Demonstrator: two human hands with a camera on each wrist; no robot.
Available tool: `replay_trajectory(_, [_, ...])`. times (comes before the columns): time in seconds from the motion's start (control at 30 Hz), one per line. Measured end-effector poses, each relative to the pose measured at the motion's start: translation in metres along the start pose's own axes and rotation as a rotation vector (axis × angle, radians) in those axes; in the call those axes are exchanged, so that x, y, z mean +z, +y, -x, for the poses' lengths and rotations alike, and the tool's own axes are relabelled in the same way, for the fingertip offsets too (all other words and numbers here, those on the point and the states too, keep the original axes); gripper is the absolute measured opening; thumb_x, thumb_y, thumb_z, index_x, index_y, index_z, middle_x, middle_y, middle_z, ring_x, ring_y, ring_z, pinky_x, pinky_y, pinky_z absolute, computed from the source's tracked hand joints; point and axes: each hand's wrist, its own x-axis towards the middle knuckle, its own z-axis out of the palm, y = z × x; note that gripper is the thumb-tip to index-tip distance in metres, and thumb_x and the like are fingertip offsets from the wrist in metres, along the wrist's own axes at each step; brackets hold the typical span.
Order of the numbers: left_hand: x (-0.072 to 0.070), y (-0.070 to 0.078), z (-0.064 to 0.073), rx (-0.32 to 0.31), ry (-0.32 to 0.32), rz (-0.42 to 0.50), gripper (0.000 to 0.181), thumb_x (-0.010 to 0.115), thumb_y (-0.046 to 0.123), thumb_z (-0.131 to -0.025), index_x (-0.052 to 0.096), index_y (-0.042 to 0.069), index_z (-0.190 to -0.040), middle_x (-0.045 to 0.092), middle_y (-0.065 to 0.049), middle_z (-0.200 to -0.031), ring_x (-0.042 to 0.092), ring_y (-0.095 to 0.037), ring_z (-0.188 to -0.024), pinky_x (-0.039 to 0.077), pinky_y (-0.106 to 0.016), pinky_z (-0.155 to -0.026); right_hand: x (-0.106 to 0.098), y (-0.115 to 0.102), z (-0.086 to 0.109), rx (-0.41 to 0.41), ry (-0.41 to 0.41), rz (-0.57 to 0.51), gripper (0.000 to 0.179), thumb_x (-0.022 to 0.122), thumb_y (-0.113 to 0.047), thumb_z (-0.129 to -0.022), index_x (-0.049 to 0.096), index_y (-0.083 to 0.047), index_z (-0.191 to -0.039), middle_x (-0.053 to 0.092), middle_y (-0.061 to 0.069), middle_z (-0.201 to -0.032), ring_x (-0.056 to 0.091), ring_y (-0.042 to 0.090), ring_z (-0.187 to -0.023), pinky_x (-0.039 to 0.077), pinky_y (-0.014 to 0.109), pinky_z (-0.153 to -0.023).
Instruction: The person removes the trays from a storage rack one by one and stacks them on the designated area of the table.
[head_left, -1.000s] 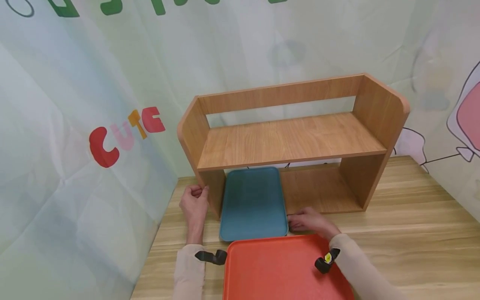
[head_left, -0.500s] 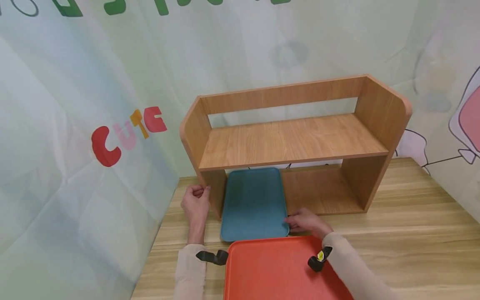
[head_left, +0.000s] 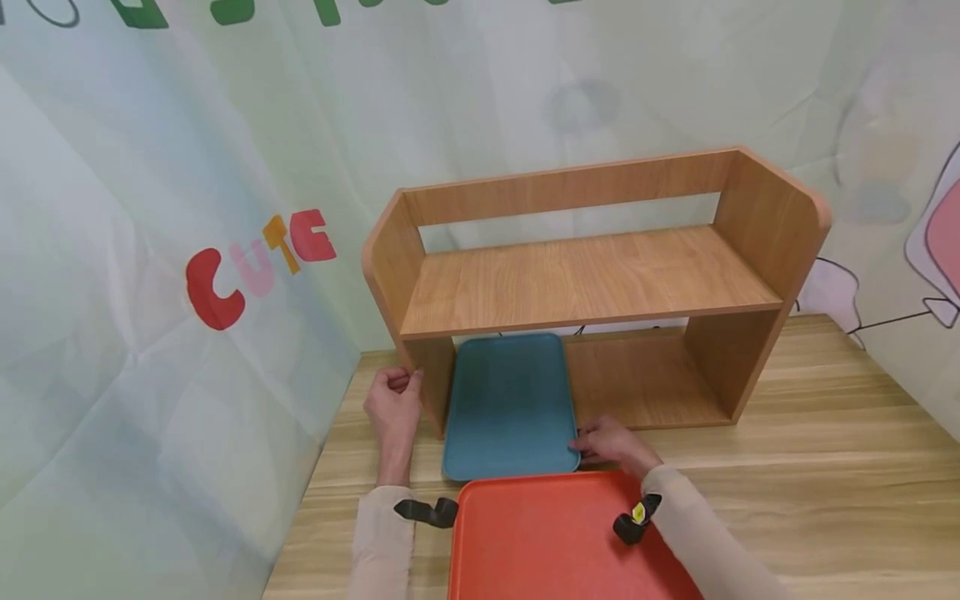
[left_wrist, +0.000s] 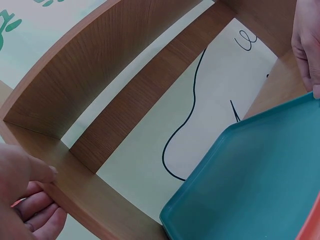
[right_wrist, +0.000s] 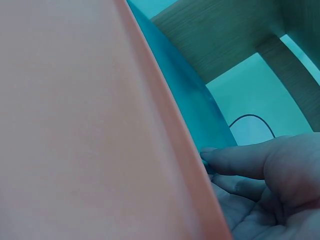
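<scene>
A blue-green tray [head_left: 510,408] lies in the left part of the lower level of a wooden shelf [head_left: 588,283], its near end sticking out past the front edge. My right hand [head_left: 611,442] pinches the tray's right rim near the front corner; in the right wrist view the thumb [right_wrist: 235,159] is on top and the fingers lie below. At the shelf's left side panel, my left hand [head_left: 393,404] grips the front edge between thumb and curled fingers, as the left wrist view shows with the panel [left_wrist: 95,200] between them.
A red tray [head_left: 562,533] lies on the wood-grain table [head_left: 825,467] in front of the blue-green one, close to its near edge. My right forearm passes over the red tray's right side. A printed curtain [head_left: 247,150] hangs behind and to the left.
My right hand has shifted slightly left, from beside the blue-green tray's corner to pinching its rim. My left hand stays on the side panel, and the trays have hardly moved.
</scene>
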Motion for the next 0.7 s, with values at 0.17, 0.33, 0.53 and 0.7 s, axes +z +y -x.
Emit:
replay_trajectory(0.17, [0.0003,0.0014,0.0003,0.003,0.001,-0.001,0.021,0.069,0.015,-0.086,0.062,-0.002,-0.094,0.066,-0.018,-0.091,0.063,-0.026,-0.081,0.045,-0.017,-0.065,-0.0005,-0.0001,0.0,-0.027,0.03,-0.019,0.021,0.061,-0.002,-0.089,0.063,0.012,-0.105,0.068,0.014,-0.087,0.068,0.023,-0.078,0.058,0.041,-0.076])
replay_trajectory(0.33, [0.0003,0.0014,-0.0002,0.0,-0.002,0.001,0.022,0.07,0.016,-0.086,0.062,-0.002,-0.095,0.066,-0.018,-0.092,0.063,-0.026,-0.082,0.045,-0.017,-0.065,-0.0012,0.0004,-0.0008,-0.017,0.069,-0.069,0.03,0.058,-0.003,-0.092,0.059,0.014,-0.116,0.069,0.02,-0.098,0.069,0.026,-0.085,0.057,0.042,-0.077])
replay_trajectory(0.53, [0.0003,-0.0002,-0.0008,0.004,-0.008,0.004,0.022,0.069,0.017,-0.086,0.062,-0.002,-0.096,0.066,-0.017,-0.092,0.063,-0.026,-0.082,0.044,-0.016,-0.064,0.001,-0.002,0.0015,-0.029,0.12,-0.133,0.033,0.054,-0.004,-0.094,0.055,0.015,-0.12,0.067,0.024,-0.103,0.068,0.027,-0.084,0.056,0.045,-0.08])
replay_trajectory(0.7, [0.0009,-0.0008,-0.0008,0.023,0.001,0.021,0.021,0.07,0.016,-0.086,0.063,-0.003,-0.093,0.066,-0.019,-0.09,0.064,-0.027,-0.081,0.043,-0.012,-0.062,0.0038,-0.0049,0.0039,-0.029,0.177,-0.136,0.033,0.053,-0.006,-0.095,0.056,0.014,-0.12,0.066,0.023,-0.103,0.068,0.024,-0.081,0.056,0.044,-0.081])
